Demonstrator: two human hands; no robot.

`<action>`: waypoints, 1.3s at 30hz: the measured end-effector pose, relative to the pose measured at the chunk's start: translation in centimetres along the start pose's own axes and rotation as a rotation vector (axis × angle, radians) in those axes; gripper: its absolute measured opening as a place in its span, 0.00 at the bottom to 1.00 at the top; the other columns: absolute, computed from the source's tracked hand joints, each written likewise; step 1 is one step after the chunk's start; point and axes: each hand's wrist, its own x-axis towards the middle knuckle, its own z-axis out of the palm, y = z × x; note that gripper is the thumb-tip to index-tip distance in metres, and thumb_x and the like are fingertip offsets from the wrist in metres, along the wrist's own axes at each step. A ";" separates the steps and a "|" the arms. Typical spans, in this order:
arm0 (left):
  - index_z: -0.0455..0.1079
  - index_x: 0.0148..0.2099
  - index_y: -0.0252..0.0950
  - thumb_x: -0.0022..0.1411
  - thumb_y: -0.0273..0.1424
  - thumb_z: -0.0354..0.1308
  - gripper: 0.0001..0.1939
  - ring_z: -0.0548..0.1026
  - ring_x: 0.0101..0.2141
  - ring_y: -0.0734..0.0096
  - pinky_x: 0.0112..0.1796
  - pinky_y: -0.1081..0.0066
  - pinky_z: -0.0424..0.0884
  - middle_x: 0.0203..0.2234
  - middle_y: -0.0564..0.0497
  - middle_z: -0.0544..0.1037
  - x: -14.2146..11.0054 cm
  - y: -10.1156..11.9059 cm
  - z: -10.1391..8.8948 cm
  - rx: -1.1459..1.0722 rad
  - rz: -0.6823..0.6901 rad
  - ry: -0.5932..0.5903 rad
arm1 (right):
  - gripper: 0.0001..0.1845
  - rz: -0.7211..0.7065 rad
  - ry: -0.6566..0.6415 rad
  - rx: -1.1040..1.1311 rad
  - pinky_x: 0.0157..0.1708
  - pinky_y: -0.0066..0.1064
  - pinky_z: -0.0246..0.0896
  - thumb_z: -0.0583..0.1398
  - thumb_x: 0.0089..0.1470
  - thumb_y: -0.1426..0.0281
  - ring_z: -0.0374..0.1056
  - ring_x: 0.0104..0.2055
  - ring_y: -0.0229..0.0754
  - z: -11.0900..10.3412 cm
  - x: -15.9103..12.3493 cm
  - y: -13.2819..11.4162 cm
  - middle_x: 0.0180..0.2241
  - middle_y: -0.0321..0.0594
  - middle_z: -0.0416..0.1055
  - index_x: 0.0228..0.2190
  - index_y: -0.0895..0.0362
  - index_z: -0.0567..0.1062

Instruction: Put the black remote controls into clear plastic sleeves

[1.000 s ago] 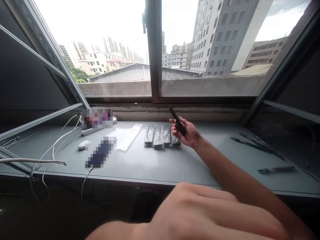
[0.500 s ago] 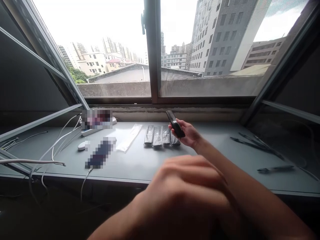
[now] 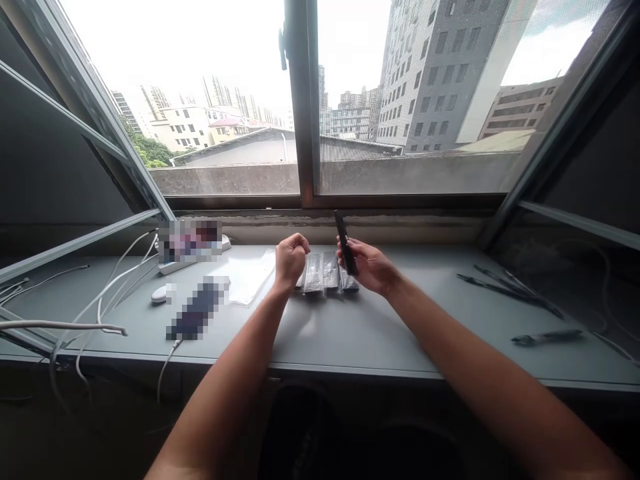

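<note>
My right hand [image 3: 373, 265] holds a slim black object [image 3: 344, 241] upright, its narrow edge turned partly towards me. It is bar-shaped, and its exact kind does not show. To the left, my left hand [image 3: 291, 260] is closed in a fist over the desk, with nothing sticking out of it. Between and behind the hands, several dark items in clear plastic packets [image 3: 315, 275] lie side by side. The fist covers part of the leftmost packet. A flat white plastic sleeve [image 3: 249, 283] lies just left of my left forearm.
Left on the desk [image 3: 380, 333] are a blurred-out phone-like thing [image 3: 197, 310] on a white cable, a white rounded object [image 3: 160, 294] and a power strip [image 3: 170, 265] with cables. Dark straps or cables [image 3: 505, 290] and a dark pen-like item [image 3: 547, 337] lie right. Metal frame bars flank the window.
My left fist has moved from close before the camera, forward and left to above the desk. The black object in my right hand has turned more upright and edge-on.
</note>
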 end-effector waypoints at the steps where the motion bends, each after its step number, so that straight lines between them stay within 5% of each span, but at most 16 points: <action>1: 0.70 0.26 0.40 0.56 0.20 0.49 0.13 0.71 0.28 0.68 0.32 0.70 0.65 0.24 0.53 0.75 0.1 -0.5 -0.2 0.022 -0.023 0.006 | 0.09 -0.044 -0.001 -0.059 0.36 0.30 0.76 0.68 0.62 0.75 0.78 0.36 0.41 0.0 0.0 0.2 0.37 0.41 0.82 0.44 0.56 0.81; 5: 0.73 0.28 0.40 0.62 0.23 0.50 0.14 0.71 0.26 0.67 0.31 0.68 0.65 0.23 0.53 0.76 -0.2 -1.4 -0.1 0.123 -0.031 -0.027 | 0.20 -0.288 -0.029 -0.272 0.51 0.35 0.75 0.79 0.47 0.73 0.80 0.45 0.43 0.1 0.0 1.0 0.40 0.39 0.84 0.42 0.54 0.83; 10: 0.75 0.28 0.41 0.60 0.19 0.51 0.16 0.75 0.32 0.64 0.39 0.66 0.70 0.26 0.52 0.79 -0.4 -2.1 0.5 0.222 0.114 -0.095 | 0.14 -0.489 -0.134 -0.543 0.63 0.42 0.70 0.80 0.47 0.73 0.75 0.62 0.51 0.9 -0.6 1.2 0.48 0.42 0.84 0.35 0.52 0.85; 18: 0.72 0.24 0.42 0.56 0.14 0.52 0.19 0.74 0.41 0.58 0.45 0.62 0.73 0.28 0.49 0.81 -1.0 -2.6 0.5 0.269 0.288 -0.180 | 0.18 -0.506 -0.053 -0.558 0.56 0.43 0.76 0.79 0.48 0.67 0.79 0.49 0.48 0.4 -0.1 1.3 0.43 0.40 0.85 0.42 0.52 0.87; 24: 0.71 0.25 0.41 0.56 0.12 0.52 0.19 0.72 0.41 0.58 0.43 0.62 0.72 0.29 0.48 0.80 -1.0 -2.8 0.5 0.293 0.341 -0.145 | 0.19 -0.439 0.286 -0.669 0.40 0.34 0.77 0.73 0.58 0.65 0.78 0.38 0.44 -2.6 1.2 -0.7 0.37 0.40 0.84 0.50 0.55 0.85; 28: 0.71 0.27 0.41 0.58 0.13 0.52 0.18 0.72 0.41 0.57 0.42 0.62 0.71 0.28 0.48 0.78 -1.2 -2.7 0.6 0.327 0.321 -0.136 | 0.34 -0.241 0.552 -1.081 0.49 0.38 0.74 0.68 0.63 0.66 0.80 0.44 0.50 -5.9 2.0 -2.4 0.39 0.43 0.84 0.68 0.58 0.73; 32: 0.70 0.27 0.42 0.60 0.15 0.50 0.18 0.73 0.42 0.56 0.42 0.61 0.71 0.27 0.49 0.79 -1.3 -2.5 0.5 0.288 0.279 -0.127 | 0.34 -0.001 0.559 -1.533 0.59 0.38 0.68 0.63 0.69 0.61 0.77 0.60 0.56 -8.1 2.4 -2.8 0.56 0.56 0.81 0.70 0.63 0.69; 39: 0.66 0.25 0.43 0.65 0.20 0.50 0.18 0.74 0.39 0.57 0.43 0.60 0.70 0.26 0.50 0.78 -1.5 -1.3 0.0 0.288 0.229 -0.167 | 0.27 0.037 0.473 -1.693 0.53 0.37 0.68 0.63 0.68 0.57 0.77 0.58 0.58 -8.1 2.7 -1.7 0.51 0.54 0.84 0.61 0.59 0.79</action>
